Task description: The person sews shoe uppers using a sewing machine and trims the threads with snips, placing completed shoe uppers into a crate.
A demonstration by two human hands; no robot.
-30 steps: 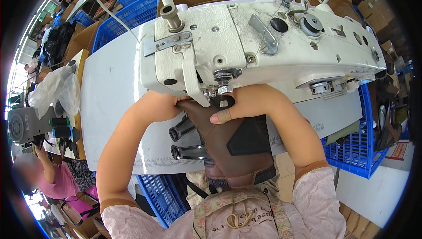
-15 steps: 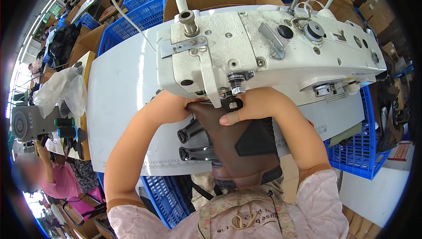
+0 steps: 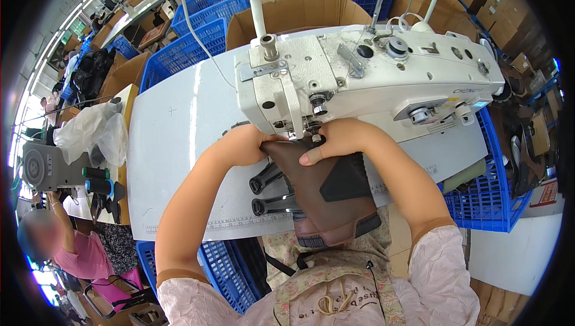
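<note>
Head view: the brown piece point(image 3: 305, 176) sits with its upper end at the head of the white sewing machine point(image 3: 365, 80), its lower end over the front edge of the table point(image 3: 162, 152). Right hand point(image 3: 336, 136): thumb extended, pressed on the piece; other fingers hidden. Left hand point(image 3: 242, 146): touches the upper left corner; from here I cannot tell whether its fingers pinch or spread. Stitching point: obscured.

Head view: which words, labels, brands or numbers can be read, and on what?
White sewing machine: dark lettering on its arm, not copied out here.
Pale pink top: dark lettering, not clearly readable.
Worktable: ruler markings along its near edge, too small to read.
Red-and-white label at right: too small to read.
</note>
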